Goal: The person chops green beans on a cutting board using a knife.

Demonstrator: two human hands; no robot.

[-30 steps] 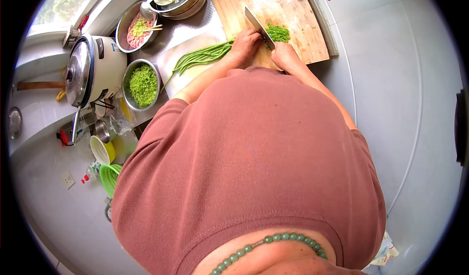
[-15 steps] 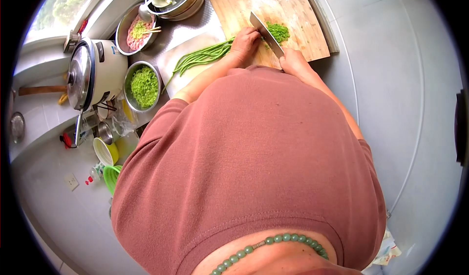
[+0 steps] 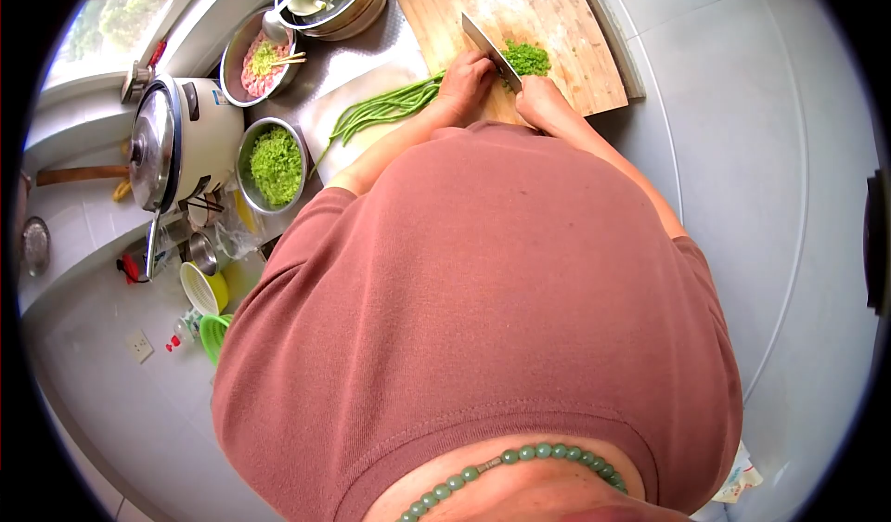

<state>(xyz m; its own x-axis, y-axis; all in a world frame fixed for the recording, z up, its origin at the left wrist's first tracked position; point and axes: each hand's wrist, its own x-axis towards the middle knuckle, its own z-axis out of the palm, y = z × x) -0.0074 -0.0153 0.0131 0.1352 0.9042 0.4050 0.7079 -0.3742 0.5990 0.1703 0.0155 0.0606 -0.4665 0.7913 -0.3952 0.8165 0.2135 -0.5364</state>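
Note:
Long green beans point(image 3: 385, 107) lie in a bundle, their near ends running off the wooden cutting board point(image 3: 464, 2) to the left. My left hand point(image 3: 466, 78) is closed over the other ends of the bundle, on the board. A broad-bladed cleaver point(image 3: 488, 47) is held by its handle in my right hand point(image 3: 543, 103), its blade beside my left fingertips. Finely chopped green beans point(image 3: 526, 58) are heaped on the board just right of the blade. The cleaver's handle is hidden inside my right fist.
A bowl of minced meat point(image 3: 264, 63) with chopsticks and a bowl of chopped greens point(image 3: 276, 165) stand to the left. Stacked bowls with spoons point(image 3: 345, 13) are at the back. A rice cooker point(image 3: 209, 128) stands by the window.
My right hand and the cleaver have shifted left and slightly up, bringing the blade closer to my left hand. My left hand stays in about the same place on the beans.

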